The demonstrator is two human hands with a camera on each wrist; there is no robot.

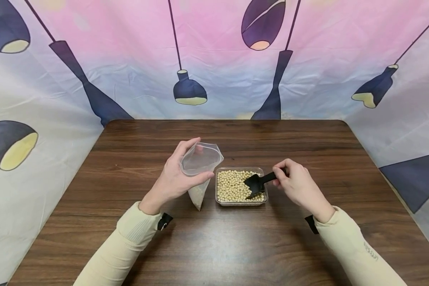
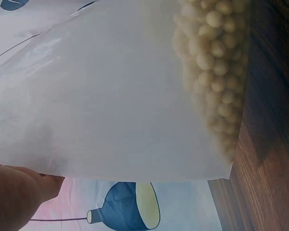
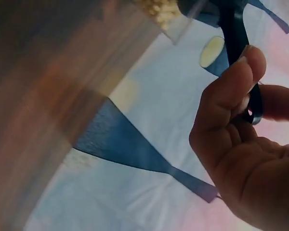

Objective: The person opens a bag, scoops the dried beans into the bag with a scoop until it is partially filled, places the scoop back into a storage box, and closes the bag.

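My left hand grips a clear plastic bag near its mouth, which gapes upward between thumb and fingers. Pale round beans fill the bottom of that bag in the left wrist view. Just to its right stands a clear rectangular container full of similar pale beans. My right hand pinches the handle of a small black scoop between thumb and fingers. The scoop's blade lies low among the beans at the container's right side, its front edge partly covered by them.
Both hands work over a dark wood-grain table with rounded far corners. Behind it and along the sides hangs a cloth backdrop printed with lamps. Dark bands show at the cuffs of the cream sleeves.
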